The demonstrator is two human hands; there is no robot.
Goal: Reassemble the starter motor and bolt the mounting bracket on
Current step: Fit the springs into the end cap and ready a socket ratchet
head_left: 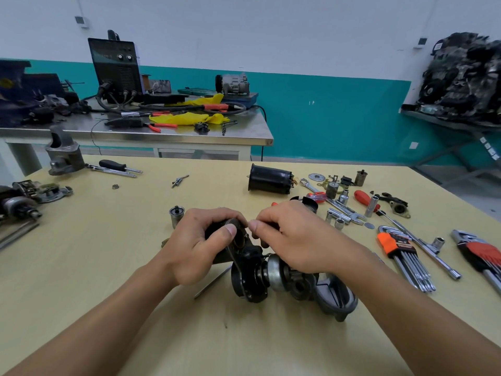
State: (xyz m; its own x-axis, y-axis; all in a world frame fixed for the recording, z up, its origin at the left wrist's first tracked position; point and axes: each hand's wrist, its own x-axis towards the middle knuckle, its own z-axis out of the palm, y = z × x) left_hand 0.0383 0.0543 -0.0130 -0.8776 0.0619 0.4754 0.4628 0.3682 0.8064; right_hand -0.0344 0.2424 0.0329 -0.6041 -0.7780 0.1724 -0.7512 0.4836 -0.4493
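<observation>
The starter motor (260,278) is lying on its side near the front middle of the wooden table (108,240), right under our hands, with its grey end housing (336,299) pointing right. We are gripping its dark upper part with our left hand (200,245), fingers curling over the top and the thumb pressing on a round ring. Our right hand (295,240) is arching over the motor with the thumb pressing against the forefinger just beside that ring; whether a small piece is sitting between them we cannot tell. A thin metal rod (211,283) is lying under the left wrist, touching the motor. One silver cylinder (176,214) is standing just left of the left hand, and one black motor casing (269,179) is lying behind the hands. To the right we are seeing two hex key sets, one in an orange holder (398,246) whose label is too blurred to read and one in a red holder (485,256), with a red-handled screwdriver (364,198) and several loose sockets (344,196) between them and the casing. A welding machine (116,69) is standing on the steel bench behind.
</observation>
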